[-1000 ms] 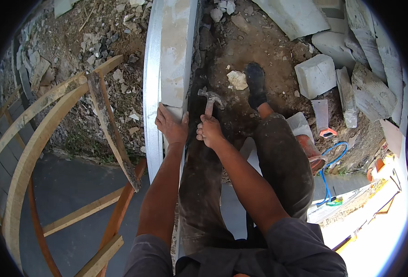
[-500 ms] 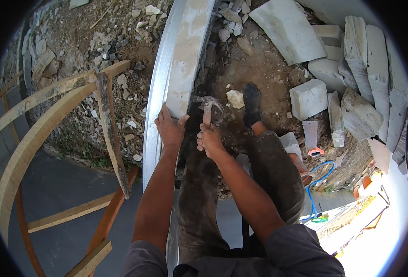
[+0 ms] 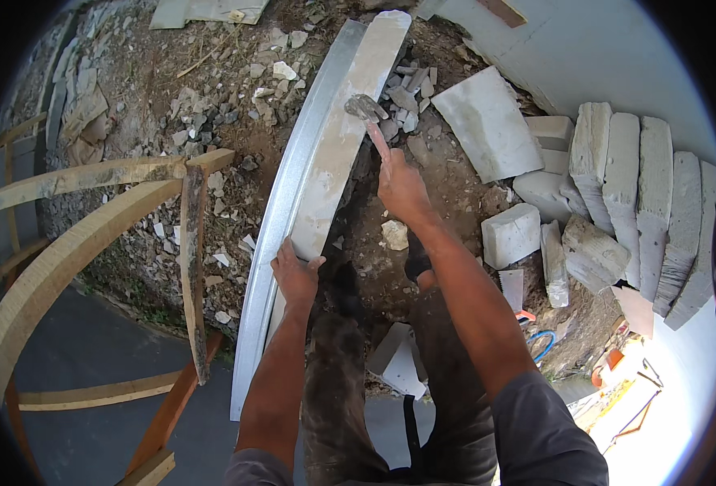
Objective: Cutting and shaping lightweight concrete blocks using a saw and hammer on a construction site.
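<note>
My right hand [image 3: 404, 190] is wrapped round the handle of a claw hammer [image 3: 378, 139]. The hammer's head is over the far half of a long, pale, plastered block top [image 3: 333, 166]; I cannot tell whether it touches. Along the left side of that block top runs a shiny metal channel [image 3: 293, 182]. Nearer to me, my left hand [image 3: 295, 275] lies at the seam between the metal and the block, thumb spread to the right, fingers against the surface.
Curved wooden beams [image 3: 74, 247] stand at the left. Loose rubble [image 3: 200, 109] covers the ground beyond the metal. To the right are a white slab [image 3: 487, 121], a cut block [image 3: 512, 235], several stacked blocks [image 3: 621, 170] and a handsaw [image 3: 512, 289].
My right hand has carried the hammer forward, from beside my left hand to over the block top's far part. My left hand stays on the near part. The view has shifted, showing the block's far end.
</note>
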The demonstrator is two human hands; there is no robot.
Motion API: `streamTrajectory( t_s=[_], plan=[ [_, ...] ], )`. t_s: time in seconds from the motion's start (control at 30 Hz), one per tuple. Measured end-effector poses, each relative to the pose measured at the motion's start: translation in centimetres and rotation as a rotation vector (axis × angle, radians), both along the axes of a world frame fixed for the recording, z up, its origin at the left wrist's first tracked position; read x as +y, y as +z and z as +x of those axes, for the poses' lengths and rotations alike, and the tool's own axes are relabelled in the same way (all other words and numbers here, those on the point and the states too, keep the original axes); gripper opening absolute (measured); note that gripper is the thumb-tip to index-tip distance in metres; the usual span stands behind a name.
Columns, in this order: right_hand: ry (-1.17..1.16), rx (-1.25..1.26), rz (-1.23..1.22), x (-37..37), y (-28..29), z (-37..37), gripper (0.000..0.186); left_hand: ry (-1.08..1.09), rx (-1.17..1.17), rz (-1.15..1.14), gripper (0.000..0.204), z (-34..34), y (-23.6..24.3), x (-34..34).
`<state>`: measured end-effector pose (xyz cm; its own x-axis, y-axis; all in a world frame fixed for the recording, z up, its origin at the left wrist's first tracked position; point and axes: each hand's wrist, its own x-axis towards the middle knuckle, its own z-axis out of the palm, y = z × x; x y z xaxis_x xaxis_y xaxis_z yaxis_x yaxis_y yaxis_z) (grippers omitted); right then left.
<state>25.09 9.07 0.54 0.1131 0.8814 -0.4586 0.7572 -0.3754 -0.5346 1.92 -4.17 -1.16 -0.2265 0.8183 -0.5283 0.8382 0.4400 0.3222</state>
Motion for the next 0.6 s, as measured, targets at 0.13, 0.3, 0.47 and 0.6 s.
streamTrajectory(
  t_s=[0.13, 0.3, 0.47, 0.6],
  plan=[
    [-0.057, 0.147, 0.255, -0.1, 2.4, -2.4, 0.027, -0.009, 0.022, 0.031, 0.085, -1.4, 0.1, -0.5],
    [-0.028, -0.043, 0.052, 1.6, 0.4, 0.9, 0.025, 0.006, 0.008, 0.000, 0.087, 0.4, -0.1, 0.1],
    [-0.055, 0.085, 0.010, -5.8, 10.3, 2.4, 0.025, 0.022, 0.029, -0.009, 0.088, -0.5, 0.3, 0.3],
    [0.040, -0.077, -0.034, -16.5, 20.7, 6.4, 0.022, 0.080, 0.032, 0.108, 0.086, 1.1, 2.8, -0.7]
  ],
)
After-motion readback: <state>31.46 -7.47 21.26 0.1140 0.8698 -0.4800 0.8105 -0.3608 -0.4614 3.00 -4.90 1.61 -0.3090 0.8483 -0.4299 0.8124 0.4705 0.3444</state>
